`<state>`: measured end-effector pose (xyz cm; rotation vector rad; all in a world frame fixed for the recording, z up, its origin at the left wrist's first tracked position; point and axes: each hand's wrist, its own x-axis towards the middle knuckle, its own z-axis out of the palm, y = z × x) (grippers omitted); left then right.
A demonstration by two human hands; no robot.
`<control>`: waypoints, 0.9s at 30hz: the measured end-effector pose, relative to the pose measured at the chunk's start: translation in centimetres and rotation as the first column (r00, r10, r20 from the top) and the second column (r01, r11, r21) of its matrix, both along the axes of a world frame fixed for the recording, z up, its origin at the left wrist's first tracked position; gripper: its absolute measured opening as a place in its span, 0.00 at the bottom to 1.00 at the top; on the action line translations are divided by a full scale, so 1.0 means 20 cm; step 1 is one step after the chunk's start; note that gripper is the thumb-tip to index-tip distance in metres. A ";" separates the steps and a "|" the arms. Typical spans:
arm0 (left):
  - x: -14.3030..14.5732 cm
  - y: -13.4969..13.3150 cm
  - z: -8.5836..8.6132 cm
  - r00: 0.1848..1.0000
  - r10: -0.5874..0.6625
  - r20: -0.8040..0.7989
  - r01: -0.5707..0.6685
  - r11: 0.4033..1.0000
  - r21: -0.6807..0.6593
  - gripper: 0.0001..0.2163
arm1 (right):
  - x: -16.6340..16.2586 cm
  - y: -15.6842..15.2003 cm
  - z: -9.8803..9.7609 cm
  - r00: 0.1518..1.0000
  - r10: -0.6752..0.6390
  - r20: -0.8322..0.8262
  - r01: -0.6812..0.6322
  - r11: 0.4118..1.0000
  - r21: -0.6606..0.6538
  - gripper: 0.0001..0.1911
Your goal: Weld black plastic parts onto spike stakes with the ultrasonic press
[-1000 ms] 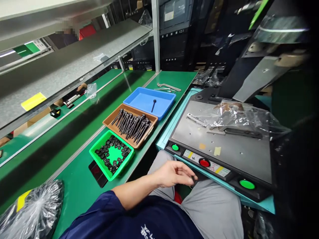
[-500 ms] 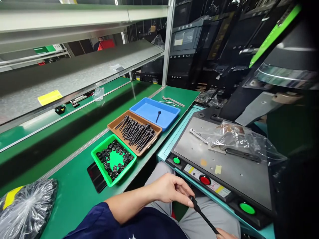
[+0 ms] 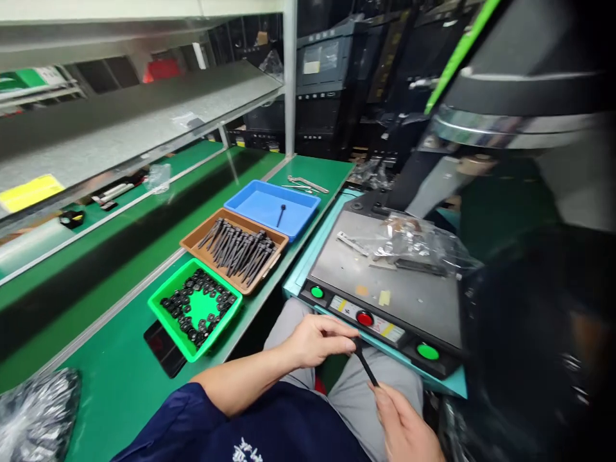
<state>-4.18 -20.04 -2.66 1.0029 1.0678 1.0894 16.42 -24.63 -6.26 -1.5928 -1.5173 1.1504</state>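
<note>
Above my lap, a thin black rod with a thicker end (image 3: 367,369) slants down to the right. My left hand (image 3: 315,341) pinches its upper, thicker end between thumb and fingers. The lower end is gripped by my right hand (image 3: 407,423), whose fingers partly hide it. To the left, a brown tray (image 3: 195,240) holds a pile of similar black rods. Small black square-looking parts lie round the inside of a green tray (image 3: 158,298) nearer me. A single black rod (image 3: 282,215) lies in the blue tray (image 3: 255,194) behind.
A machine with a grey plate (image 3: 337,256) stands on the right, with green buttons and a red button (image 3: 364,318) along its front. Clear plastic wrapping (image 3: 409,240) lies on the plate. Wrenches (image 3: 308,185) rest beyond the blue tray. A bagged bundle (image 3: 38,414) is at lower left.
The camera view has turned to the right, so the trays and machine sit further left. My right hand has come further into view, still on the rod's lower end.
</note>
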 end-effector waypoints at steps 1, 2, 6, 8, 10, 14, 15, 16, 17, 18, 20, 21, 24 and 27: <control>0.03 0.01 0.00 0.999 0.033 0.008 -0.033 0.999 0.037 0.23 | -0.03 0.01 0.00 0.998 -0.049 -0.045 0.048 0.999 -0.013 0.25; 0.05 0.02 0.00 0.998 0.062 0.012 -0.062 0.996 0.071 0.22 | -0.06 0.02 0.00 0.993 -0.066 -0.101 0.064 0.998 -0.029 0.29; 0.09 0.10 0.02 0.992 0.117 -0.056 -0.104 0.975 0.194 0.17 | -0.16 0.12 0.00 0.975 -0.014 -0.222 0.022 0.999 0.033 0.27; 0.09 0.14 0.04 0.996 0.069 -0.060 -0.053 0.971 0.232 0.15 | -0.16 0.18 0.01 0.966 0.060 -0.253 -0.042 0.996 0.077 0.23; 0.09 0.18 0.04 1.000 0.029 -0.007 -0.026 0.971 0.238 0.17 | -0.15 0.24 0.04 0.954 0.080 -0.288 -0.043 0.990 0.133 0.20; 0.09 0.22 0.05 0.999 0.021 0.050 -0.032 0.975 0.220 0.18 | -0.13 0.34 0.12 0.944 0.052 -0.325 0.041 0.961 0.274 0.22; 0.09 0.23 0.05 0.999 0.024 0.034 -0.031 0.972 0.233 0.15 | -0.12 0.36 0.14 0.949 0.068 -0.308 0.033 0.949 0.313 0.21; 0.10 0.24 0.05 0.999 0.030 0.016 -0.033 0.967 0.252 0.13 | -0.12 0.38 0.16 0.954 0.090 -0.286 0.016 0.937 0.350 0.20; 0.10 0.24 0.05 0.999 0.040 0.005 -0.040 0.961 0.273 0.11 | -0.13 0.40 0.18 0.958 0.110 -0.264 -0.001 0.924 0.383 0.19; 0.10 0.25 0.04 0.999 0.049 0.000 -0.047 0.956 0.291 0.11 | -0.13 0.41 0.20 0.961 0.123 -0.246 -0.012 0.912 0.410 0.18; 0.10 0.26 0.04 0.998 0.056 0.002 -0.054 0.951 0.303 0.11 | -0.13 0.43 0.22 0.962 0.133 -0.237 -0.017 0.901 0.434 0.15; 0.10 0.27 0.03 0.999 0.053 0.001 -0.051 0.953 0.298 0.11 | -0.14 0.44 0.22 0.959 0.131 -0.251 -0.011 0.902 0.431 0.14; 0.11 0.29 0.01 0.998 0.029 -0.049 -0.015 0.964 0.265 0.11 | -0.13 0.47 0.18 0.926 0.125 -0.356 0.009 0.936 0.352 0.14; 0.12 0.35 -0.01 0.990 0.000 -0.138 0.030 0.976 0.216 0.13 | -0.10 0.56 0.12 0.875 0.025 -0.483 0.082 0.976 0.200 0.17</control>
